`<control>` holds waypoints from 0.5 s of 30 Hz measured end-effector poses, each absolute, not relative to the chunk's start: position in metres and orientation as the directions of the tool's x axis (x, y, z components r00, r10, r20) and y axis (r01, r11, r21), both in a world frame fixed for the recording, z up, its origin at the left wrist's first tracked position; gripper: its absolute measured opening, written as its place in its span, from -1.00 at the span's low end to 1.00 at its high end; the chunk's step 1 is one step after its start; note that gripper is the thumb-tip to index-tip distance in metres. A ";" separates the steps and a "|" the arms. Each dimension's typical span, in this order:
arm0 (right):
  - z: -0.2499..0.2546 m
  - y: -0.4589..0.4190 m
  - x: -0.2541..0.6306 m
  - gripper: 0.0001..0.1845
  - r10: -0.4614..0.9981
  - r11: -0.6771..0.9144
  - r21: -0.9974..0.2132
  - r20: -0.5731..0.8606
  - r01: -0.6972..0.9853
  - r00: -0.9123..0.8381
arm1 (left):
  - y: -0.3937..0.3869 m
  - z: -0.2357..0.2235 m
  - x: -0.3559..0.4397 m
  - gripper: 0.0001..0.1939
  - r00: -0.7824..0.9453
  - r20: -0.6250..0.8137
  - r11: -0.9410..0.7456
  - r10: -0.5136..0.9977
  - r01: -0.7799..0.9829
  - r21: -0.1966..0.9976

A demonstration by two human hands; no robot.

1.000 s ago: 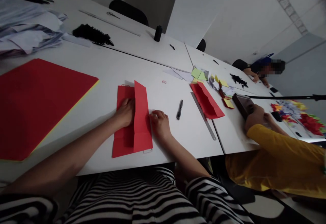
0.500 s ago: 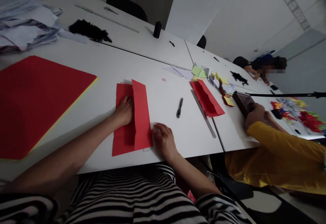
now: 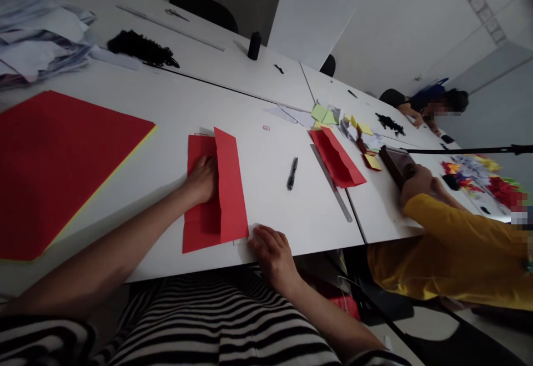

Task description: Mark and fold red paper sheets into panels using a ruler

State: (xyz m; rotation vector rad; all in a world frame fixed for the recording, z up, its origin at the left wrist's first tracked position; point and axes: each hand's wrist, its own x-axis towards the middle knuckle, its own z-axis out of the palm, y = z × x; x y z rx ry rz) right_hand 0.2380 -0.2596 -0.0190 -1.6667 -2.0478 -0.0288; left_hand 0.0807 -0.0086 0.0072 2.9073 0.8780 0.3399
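Observation:
A folded sheet of red paper lies in front of me, its right part standing up as a creased flap. My left hand reaches in behind this flap and rests on the sheet's left part; its fingertips are hidden. At the sheet's lower right corner is my right hand, fingers curled together against the paper's edge, close to the table's front edge. Small outlined marks show at the sheet's top and bottom ends. A black pen lies to the right.
Large red sheets with a yellow edge lie at left. Rightward are another folded red paper, a metal ruler and small paper pieces. A co-worker's yellow sleeve is near. Black cords and a spool lie behind.
My right hand has slid down along the red paper's right edge, from about its middle to the lower corner. My left hand has stayed in place behind the flap.

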 end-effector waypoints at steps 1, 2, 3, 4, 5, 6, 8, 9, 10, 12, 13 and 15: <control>-0.018 -0.261 0.239 -0.66 0.914 0.254 -0.301 0.385 0.919 -0.126 | -0.008 0.007 0.081 -0.79 0.809 0.184 -0.830 0.558 0.538 0.149; -0.017 -0.261 0.240 -0.66 0.916 0.251 -0.326 0.383 0.912 -0.116 | -0.007 0.005 0.081 -0.78 0.808 0.181 -0.828 0.561 0.540 0.153; -0.015 -0.259 0.241 -0.66 0.920 0.243 -0.365 0.380 0.899 -0.094 | -0.006 0.004 0.081 -0.76 0.805 0.179 -0.824 0.565 0.544 0.157; -0.012 -0.256 0.243 -0.65 0.924 0.228 -0.417 0.379 0.880 -0.059 | -0.005 0.001 0.080 -0.74 0.801 0.177 -0.820 0.572 0.550 0.162; -0.009 -0.252 0.244 -0.64 0.926 0.207 -0.480 0.378 0.853 -0.012 | -0.004 -0.001 0.080 -0.71 0.794 0.175 -0.813 0.582 0.558 0.167; -0.005 -0.245 0.246 -0.63 0.926 0.184 -0.548 0.375 0.816 0.042 | -0.004 -0.002 0.080 -0.69 0.787 0.174 -0.805 0.592 0.568 0.171; 0.004 -0.227 0.248 -0.61 0.926 0.147 -0.684 0.349 0.714 0.144 | -0.004 -0.004 0.081 -0.64 0.772 0.174 -0.791 0.611 0.586 0.175; 0.009 -0.215 0.248 -0.59 0.929 0.132 -0.748 0.322 0.651 0.181 | -0.005 -0.004 0.081 -0.61 0.768 0.177 -0.787 0.616 0.592 0.174; 0.014 -0.202 0.247 -0.56 0.935 0.119 -0.806 0.288 0.579 0.209 | -0.006 -0.003 0.081 -0.57 0.763 0.180 -0.784 0.620 0.597 0.170; 0.023 -0.174 0.246 -0.48 0.952 0.079 -0.904 0.193 0.419 0.237 | -0.011 -0.002 0.080 -0.46 0.756 0.189 -0.780 0.626 0.605 0.160; 0.027 -0.159 0.245 -0.43 0.960 0.048 -0.938 0.138 0.343 0.242 | -0.013 -0.001 0.080 -0.43 0.754 0.192 -0.778 0.628 0.609 0.154; 0.034 -0.127 0.245 -0.35 0.969 -0.034 -0.972 0.024 0.231 0.245 | -0.017 0.000 0.078 -0.43 0.755 0.187 -0.778 0.628 0.611 0.146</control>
